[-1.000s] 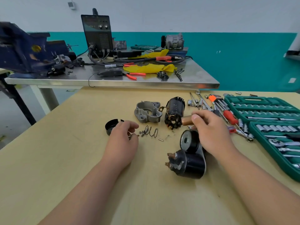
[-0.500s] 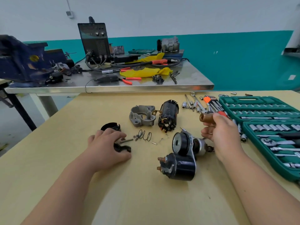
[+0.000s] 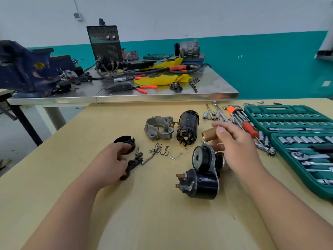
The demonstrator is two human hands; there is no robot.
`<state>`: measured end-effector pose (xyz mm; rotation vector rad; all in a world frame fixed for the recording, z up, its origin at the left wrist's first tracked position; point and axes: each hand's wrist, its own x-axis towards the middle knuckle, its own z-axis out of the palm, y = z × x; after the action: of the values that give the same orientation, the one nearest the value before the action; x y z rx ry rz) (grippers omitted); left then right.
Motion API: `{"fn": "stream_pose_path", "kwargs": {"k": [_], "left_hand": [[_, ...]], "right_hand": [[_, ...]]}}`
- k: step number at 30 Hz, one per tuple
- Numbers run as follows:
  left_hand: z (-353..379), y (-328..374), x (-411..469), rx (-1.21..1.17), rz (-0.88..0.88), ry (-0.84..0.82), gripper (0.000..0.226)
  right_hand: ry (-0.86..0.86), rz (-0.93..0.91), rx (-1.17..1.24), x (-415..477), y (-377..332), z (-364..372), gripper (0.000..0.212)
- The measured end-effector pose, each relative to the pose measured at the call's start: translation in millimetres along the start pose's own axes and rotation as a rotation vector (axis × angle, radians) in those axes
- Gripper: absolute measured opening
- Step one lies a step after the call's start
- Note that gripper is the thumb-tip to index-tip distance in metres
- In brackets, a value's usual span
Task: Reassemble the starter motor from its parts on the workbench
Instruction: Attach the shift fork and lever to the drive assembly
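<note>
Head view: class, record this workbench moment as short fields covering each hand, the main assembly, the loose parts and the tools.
Right hand: pinches a copper-coloured metal cylinder
Left hand: grips a black forked lever
Main assembly: black solenoid-and-housing unit lying on the tan wooden workbench
Loose parts: grey cast-metal bracket, black cylindrical motor body, black round cap, thin wire spring
Tools: open green socket-set case, right edge

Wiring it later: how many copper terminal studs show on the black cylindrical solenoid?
2, both on the left end of the black cylindrical solenoid: upper copper stud, lower copper stud just beneath. Its far end is hidden.
</note>
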<state>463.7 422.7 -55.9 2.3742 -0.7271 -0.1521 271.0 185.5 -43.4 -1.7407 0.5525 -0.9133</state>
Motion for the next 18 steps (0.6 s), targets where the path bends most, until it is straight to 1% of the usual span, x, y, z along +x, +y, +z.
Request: {"fn": "stream_pose_path", "kwargs": {"k": [2,5,6,7,8,9,11,13,14,16,18], "left_hand": [[3.4,7.1,-1.4,0.04,-0.045,0.065,0.033],[9.4,13.7,-4.8,0.288,-0.037,-0.039,0.035],[9.8,14.7,-4.9,0.319,-0.018,-0.046,0.029],[8.7,15.8,-5.4,0.315,0.008,-0.027,0.021],[7.7,16.0,-5.4,0.276,0.052,0.015,0.014],[7.0,16.6,-5.8,0.194,0.104,0.063,0.01],[6.5,24.1,-10.2,-0.107,0.176,0.101,0.007],[7.1,38.8,-19.7,-0.441,0.224,0.025,0.005],[8.3,46.6,-25.7,-0.558,0.255,-0.037,0.004],[12.2,59.8,-37.9,-0.729,0.338,-0.155,0.005],[16.4,69.9,-47.0,-0.821,0.421,-0.221,0.014]], "right_hand": [[-0.04,0.006,0.148,-0.2,-4.5,-1.2,0.023],[-0.113,0.067,0.548,-1.5,-16.6,0.4,0.016],[-0.132,0.111,0.669,-2.0,-20.9,1.6,0.017],[-0.154,0.16,0.751,-2.9,-24.7,2.7,0.024],[-0.191,0.201,0.79,-3.8,-28.1,3.2,0.03],[-0.241,0.219,0.786,-5.2,-30.7,3.2,0.032],[-0.359,0.211,0.719,-9.4,-33.7,3.1,0.036],[-0.446,0.21,0.667,-13.0,-35.2,3.4,0.039],[-0.476,0.212,0.652,-14.4,-35.3,3.9,0.038],[-0.521,0.212,0.644,-17.6,-35.5,5.5,0.031],[-0.546,0.213,0.649,-20.1,-36.8,8.2,0.024]]}}
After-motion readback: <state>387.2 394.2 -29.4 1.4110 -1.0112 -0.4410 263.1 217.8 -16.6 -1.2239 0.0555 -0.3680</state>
